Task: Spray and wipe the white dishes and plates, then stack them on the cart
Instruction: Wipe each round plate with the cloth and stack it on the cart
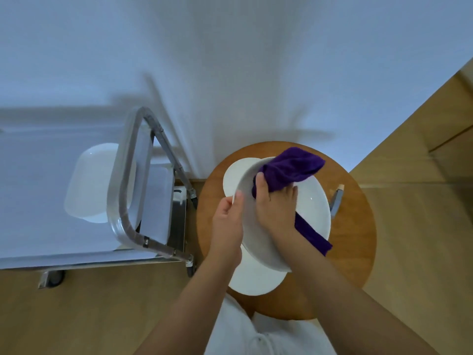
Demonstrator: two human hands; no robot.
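With your left hand (228, 217) pinching the tilted white dish (311, 208) above the round table (358, 242), keep your right hand (275, 206) gripping the purple cloth (290, 166) flat against its rim

A round wooden table (355, 239) bears 1 white plate (256, 280), seemingly the top of a small stack, and a spray bottle (337, 198) near its far right edge. Left of it, the cart (51, 242) carries 1 upturned white dish (89, 183).
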